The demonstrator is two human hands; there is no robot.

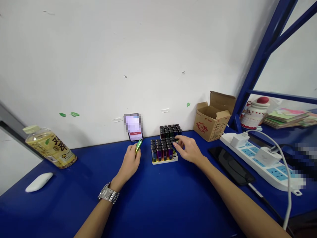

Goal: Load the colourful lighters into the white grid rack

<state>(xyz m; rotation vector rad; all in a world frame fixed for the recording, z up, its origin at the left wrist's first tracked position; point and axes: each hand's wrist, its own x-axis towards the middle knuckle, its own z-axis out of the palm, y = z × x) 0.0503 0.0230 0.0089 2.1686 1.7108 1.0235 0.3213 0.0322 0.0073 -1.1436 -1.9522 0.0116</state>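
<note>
My left hand (130, 160) is closed round a shiny green-gold lighter (138, 145), which sticks up tilted from its fingers. To the right of that hand stands a white tray (164, 162) packed with upright metallic lighters (162, 148) in blue, purple, red and gold, all with black tops. An open slot shows at the tray's front right corner. My right hand (188, 148) reaches in from the right, its thumb and index finger pinched on a lighter at the tray's right edge; the fingers partly hide it. Behind this tray is another block of black-topped lighters (170, 131).
A phone (135, 135) leans on the wall. An open cardboard box (210, 122), a dark phone (231, 165) and a power strip (262, 162) with cables lie to the right. On the left are a tilted drink bottle (53, 148) and a white mouse (39, 182).
</note>
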